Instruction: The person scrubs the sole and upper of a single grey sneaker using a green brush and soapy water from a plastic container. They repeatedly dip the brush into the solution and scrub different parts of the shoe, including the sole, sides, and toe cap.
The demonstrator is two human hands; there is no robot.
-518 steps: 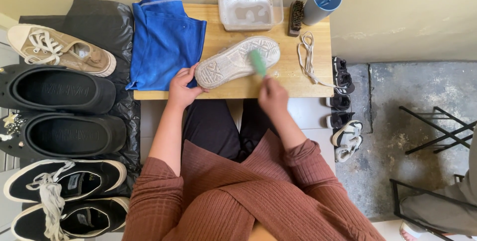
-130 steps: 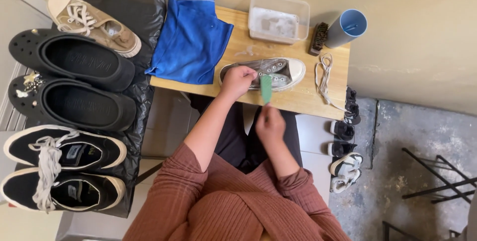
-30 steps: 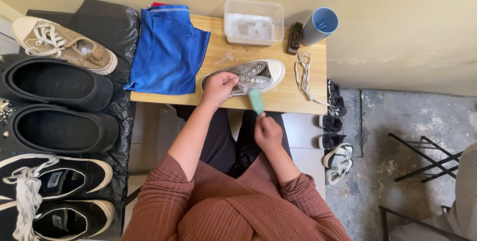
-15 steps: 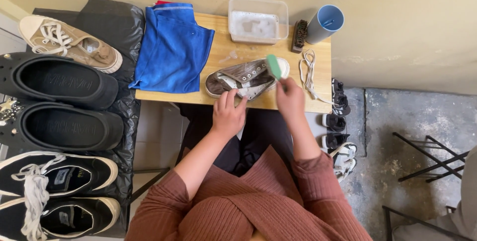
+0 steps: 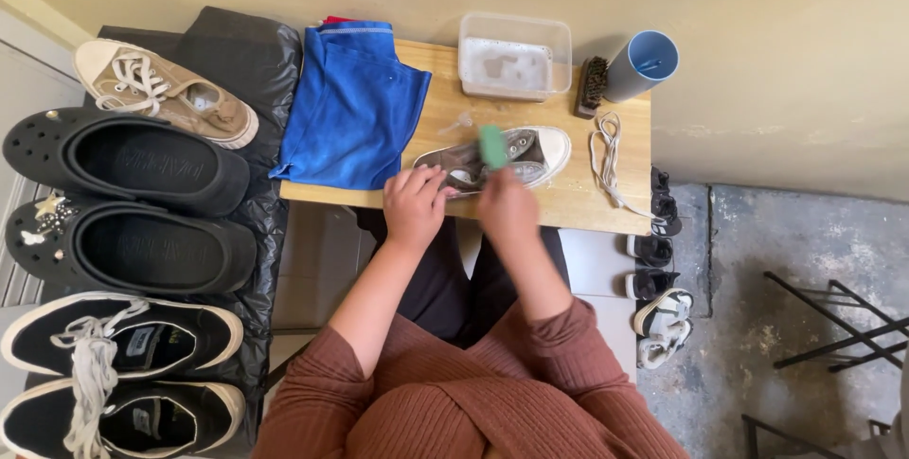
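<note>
Right hand [image 5: 507, 208] has moved left since half a second ago, from the toe of the grey shoe [image 5: 492, 158] to its middle, and its fingers are closed around a green brush [image 5: 492, 146] that sits on top of the shoe. Left hand [image 5: 415, 203] has moved up to the heel end, with fingers curled and pressing the shoe down on the wooden table [image 5: 578, 202], near the blue cloth [image 5: 352, 109].

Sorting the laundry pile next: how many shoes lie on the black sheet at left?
5: a tan sneaker at top, two black clogs below it, two black sneakers nearest. Others may lie out of frame.
</note>
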